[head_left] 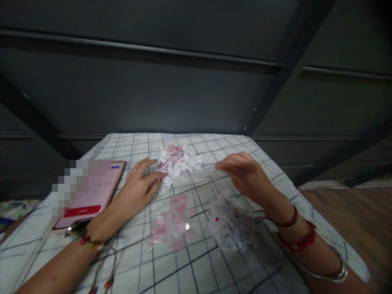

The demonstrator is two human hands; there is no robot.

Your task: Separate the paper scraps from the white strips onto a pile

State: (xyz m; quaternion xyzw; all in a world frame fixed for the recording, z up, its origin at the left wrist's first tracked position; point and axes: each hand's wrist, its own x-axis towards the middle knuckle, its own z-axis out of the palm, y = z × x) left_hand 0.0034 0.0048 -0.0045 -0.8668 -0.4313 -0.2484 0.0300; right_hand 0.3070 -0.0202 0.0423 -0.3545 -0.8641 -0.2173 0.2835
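Our cloth-covered table (134, 257) stands by a dark wall (137, 90) | our right hand (245, 175) pinches clear plastic (200, 172) beyond the pink packets (175, 222) | our left hand (141, 183), fingers apart, is at paper scraps (180, 162) beyond the packets | other scraps (231, 222) right of the packets, phone (98, 190) left

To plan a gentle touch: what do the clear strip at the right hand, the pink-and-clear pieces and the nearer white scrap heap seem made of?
Clear strip: probably thin plastic film, as it looks see-through, though blurred. Pink-and-clear pieces: likely glossy plastic film; they catch bright glints. White scrap heap: apparently matte paper, from its irregular, shineless bits; plastic isn't ruled out.
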